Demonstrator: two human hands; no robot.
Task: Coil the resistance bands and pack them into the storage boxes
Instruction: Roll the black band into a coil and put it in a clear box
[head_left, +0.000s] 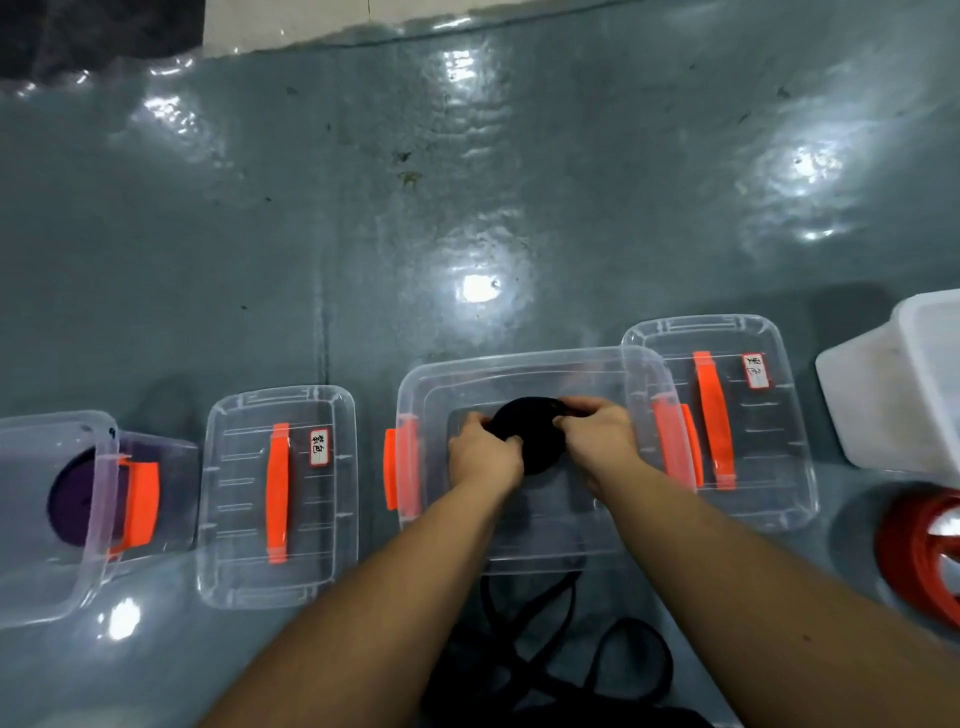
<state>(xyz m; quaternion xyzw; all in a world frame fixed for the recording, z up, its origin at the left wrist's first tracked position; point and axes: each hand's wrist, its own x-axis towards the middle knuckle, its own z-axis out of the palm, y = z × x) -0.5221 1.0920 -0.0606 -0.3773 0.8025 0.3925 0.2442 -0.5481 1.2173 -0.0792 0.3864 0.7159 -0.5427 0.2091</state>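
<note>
1. Far left, 1 clear box (52, 519) sits on the grey floor (363, 208) with a purple coil (78, 501) inside; just beside it lies a lid (278, 496) with an orange handle.
2. My left hand (485, 457) has its fingers clenched on the left edge of the black coil (530, 434), thumb pressing toward the middle.
3. The coil is held inside the open middle box (524, 364), low over its bottom; whether it touches, I cannot tell. It lies flat, round face up, so it has no clear long axis.
4. My right hand (597, 434) grasps the coil's upper right edge, fingers closed over the rim.
5. I judge the step as setting the coil down: keep both sides pinched, lower it level, and let go together so the wraps do not spring loose.
6. Right of the box lies a 2nd lid (753, 415).
7. Loose black band (571, 654) lies tangled on the floor near me, not yet coiled.
</note>
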